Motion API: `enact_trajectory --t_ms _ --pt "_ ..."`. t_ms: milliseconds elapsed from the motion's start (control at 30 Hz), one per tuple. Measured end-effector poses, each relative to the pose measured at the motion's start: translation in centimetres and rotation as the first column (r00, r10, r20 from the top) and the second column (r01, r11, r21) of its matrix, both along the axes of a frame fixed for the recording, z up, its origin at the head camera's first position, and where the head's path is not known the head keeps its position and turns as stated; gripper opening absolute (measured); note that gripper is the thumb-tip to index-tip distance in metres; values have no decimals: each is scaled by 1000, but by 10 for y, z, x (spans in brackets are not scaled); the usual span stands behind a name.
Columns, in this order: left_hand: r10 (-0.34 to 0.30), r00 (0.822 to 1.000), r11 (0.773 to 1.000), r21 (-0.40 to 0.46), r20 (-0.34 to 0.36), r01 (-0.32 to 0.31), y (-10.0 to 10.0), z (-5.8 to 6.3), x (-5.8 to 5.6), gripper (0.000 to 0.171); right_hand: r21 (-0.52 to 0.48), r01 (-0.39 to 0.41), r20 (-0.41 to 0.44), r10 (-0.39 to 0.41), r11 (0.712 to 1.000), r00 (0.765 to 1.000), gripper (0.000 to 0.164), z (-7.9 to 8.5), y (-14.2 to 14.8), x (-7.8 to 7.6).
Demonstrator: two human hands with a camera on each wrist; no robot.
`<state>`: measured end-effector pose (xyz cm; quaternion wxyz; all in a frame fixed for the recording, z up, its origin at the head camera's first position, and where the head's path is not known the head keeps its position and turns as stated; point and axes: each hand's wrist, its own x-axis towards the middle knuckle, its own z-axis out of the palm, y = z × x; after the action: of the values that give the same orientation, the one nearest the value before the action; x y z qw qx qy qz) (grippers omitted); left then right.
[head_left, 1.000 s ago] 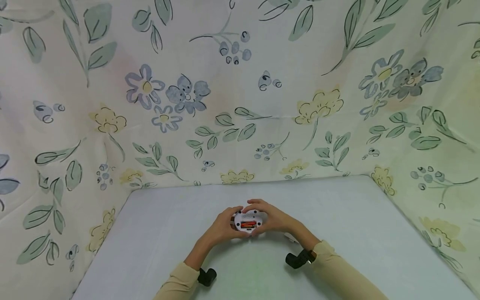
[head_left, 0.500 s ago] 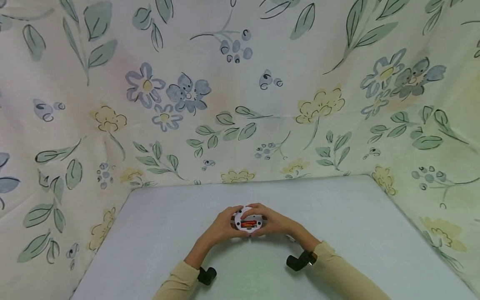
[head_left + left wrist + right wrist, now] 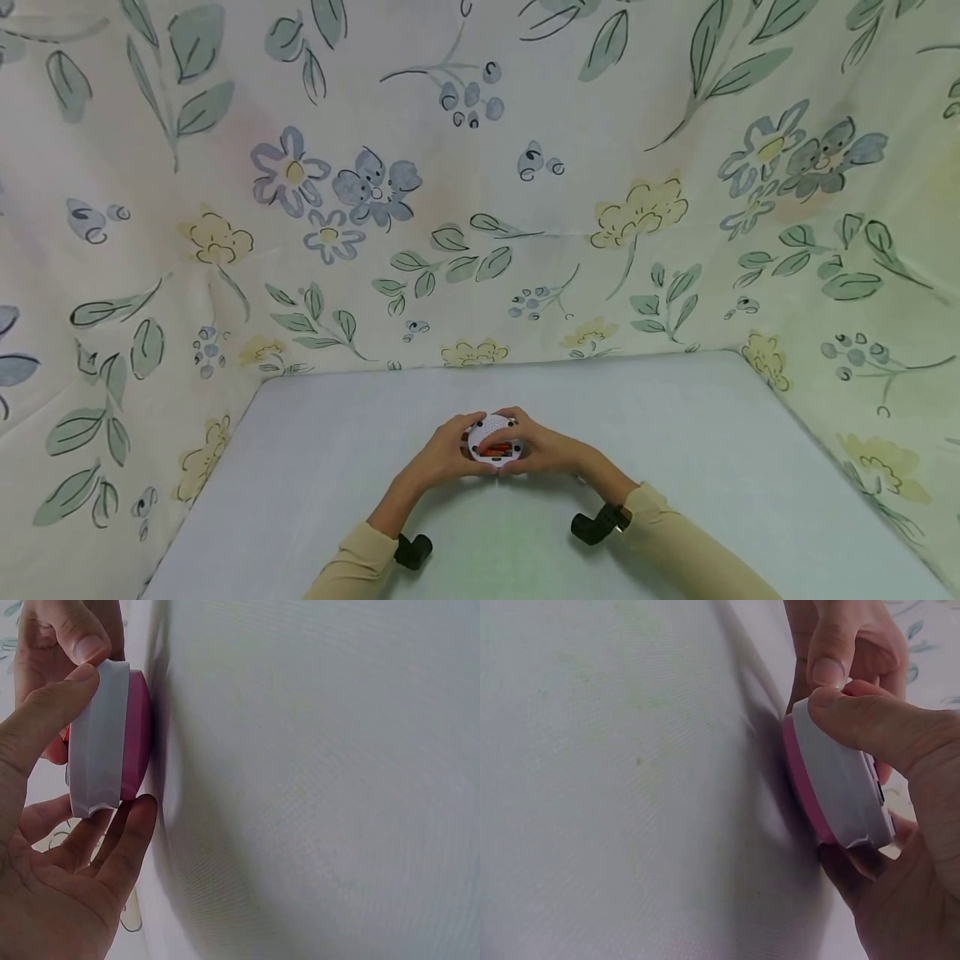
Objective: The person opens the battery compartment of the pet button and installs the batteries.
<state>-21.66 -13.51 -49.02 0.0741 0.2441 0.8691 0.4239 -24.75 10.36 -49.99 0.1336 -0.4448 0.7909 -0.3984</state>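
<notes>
R hand [image 3: 553, 448] nearer batts [image 3: 501, 451]; wrist views add pink base [image 3: 137, 739].

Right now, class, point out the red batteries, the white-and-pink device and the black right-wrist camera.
Red batteries [image 3: 497, 452]: head view, exposed red sides.
White-and-pink device [image 3: 109, 742]: left wrist view, white side wall.
Black right-wrist camera [image 3: 596, 527]: head view, cylindrical body.

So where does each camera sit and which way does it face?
Head: on the person's head, facing forward and down at the table and flowery cloth; left hand, right hand and sleeves show.
Left wrist: worn there, facing the pink-and-white gadget from the left; left hand close up, right hand beyond.
Right wrist: worn there, facing it from the right; right hand close up, left hand beyond.
Both wrist views share the gadget and both hands.
</notes>
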Motion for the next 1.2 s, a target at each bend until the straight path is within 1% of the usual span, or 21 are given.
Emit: enact_trajectory --t_ms 200,367,467,600,700,800,867,967,1100,1200 --pt "-9 1000 1000 10 6 9 0 0 -1 86 20 40 -12 -40 999 999 36 0 0 1" --pt "-18 1000 999 35 14 18 -1 0 -1 85 -17 41 -47 -42 999 998 27 0 2 2" --pt "-22 1000 999 43 19 21 -1 0 -1 85 -38 42 -48 -44 998 998 26 0 3 2" --pt "-23 1000 999 46 19 23 -1 2 0 85 -61 45 -27 -47 997 999 25 0 3 2" --pt "-19 1000 999 48 24 18 -1 2 0 85 -73 57 -16 -58 996 998 28 0 4 3" --pt "-13 999 999 45 31 12 0 2 0 85 -84 75 -19 -77 994 997 31 -3 7 2" --pt "-9 999 999 42 37 8 0 1 0 86 -99 88 0 -88 991 996 32 -5 9 0" --pt "5 999 1000 24 49 -6 1 0 -1 86 -151 119 44 -113 981 993 32 -9 16 -2" --pt "33 997 999 1 71 -33 1 0 -1 86 -249 151 100 -130 957 987 35 -9 28 -5" --pt "48 995 999 -4 86 -48 1 0 -1 87 -283 163 102 -139 945 985 39 -8 37 -7"
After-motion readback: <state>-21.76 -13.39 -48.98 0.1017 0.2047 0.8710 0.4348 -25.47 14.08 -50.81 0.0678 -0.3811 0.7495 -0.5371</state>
